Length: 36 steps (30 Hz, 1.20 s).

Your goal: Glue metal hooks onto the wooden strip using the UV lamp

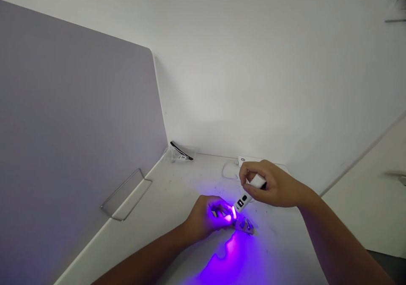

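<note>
My right hand (272,185) is closed around a small white UV lamp (245,197) with black buttons, its tip pointing down and left and shining violet light. My left hand (206,217) rests on the white table (177,200) with its fingers pinched on a small object at the lamp's glowing tip; the glare hides what it is. Just right of those fingers lie a few small dark-marked pieces (245,225) on the table. A violet glow (225,259) spreads over the tabletop toward me.
A grey partition (72,120) with a wire bracket (127,194) stands along the left. A black clip on a clear packet (180,152) lies at the back corner. A white cable and plug (233,166) sit against the white wall behind my right hand.
</note>
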Motion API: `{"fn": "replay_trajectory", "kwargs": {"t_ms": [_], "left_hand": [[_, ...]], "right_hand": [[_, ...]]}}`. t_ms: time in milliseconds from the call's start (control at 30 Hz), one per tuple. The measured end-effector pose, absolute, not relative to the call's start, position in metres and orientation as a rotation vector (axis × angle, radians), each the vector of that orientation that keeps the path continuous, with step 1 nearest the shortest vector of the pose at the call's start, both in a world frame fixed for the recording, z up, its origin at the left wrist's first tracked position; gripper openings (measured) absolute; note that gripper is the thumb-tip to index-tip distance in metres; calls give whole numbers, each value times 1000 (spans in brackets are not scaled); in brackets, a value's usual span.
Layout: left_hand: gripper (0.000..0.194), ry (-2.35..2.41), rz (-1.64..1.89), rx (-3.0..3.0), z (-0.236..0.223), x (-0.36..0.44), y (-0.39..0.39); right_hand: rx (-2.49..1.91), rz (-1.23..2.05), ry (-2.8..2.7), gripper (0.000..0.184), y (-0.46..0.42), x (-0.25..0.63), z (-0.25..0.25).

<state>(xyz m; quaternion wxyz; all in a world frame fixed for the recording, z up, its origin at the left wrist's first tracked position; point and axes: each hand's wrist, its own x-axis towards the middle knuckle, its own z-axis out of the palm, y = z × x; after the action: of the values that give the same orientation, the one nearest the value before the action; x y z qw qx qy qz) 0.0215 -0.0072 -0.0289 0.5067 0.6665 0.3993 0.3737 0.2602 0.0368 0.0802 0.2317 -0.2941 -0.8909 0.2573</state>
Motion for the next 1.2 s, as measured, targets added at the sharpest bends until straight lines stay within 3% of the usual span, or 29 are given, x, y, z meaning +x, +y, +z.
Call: {"fn": "replay_trajectory", "kwargs": {"t_ms": [367, 667, 900, 1200], "left_hand": [[27, 1034, 891, 1489, -39, 23, -6], [21, 1060, 907, 1547, -38, 22, -6], [10, 982, 820, 1783, -10, -4, 4], [31, 775, 497, 1958, -33, -31, 28]], "right_hand": [[-818, 694, -2436, 7, 36, 259, 82], [-921, 671, -2413, 5, 39, 262, 79], [-1076, 732, -2328, 19, 52, 274, 67], [-1195, 774, -2301, 20, 60, 279, 63]]}}
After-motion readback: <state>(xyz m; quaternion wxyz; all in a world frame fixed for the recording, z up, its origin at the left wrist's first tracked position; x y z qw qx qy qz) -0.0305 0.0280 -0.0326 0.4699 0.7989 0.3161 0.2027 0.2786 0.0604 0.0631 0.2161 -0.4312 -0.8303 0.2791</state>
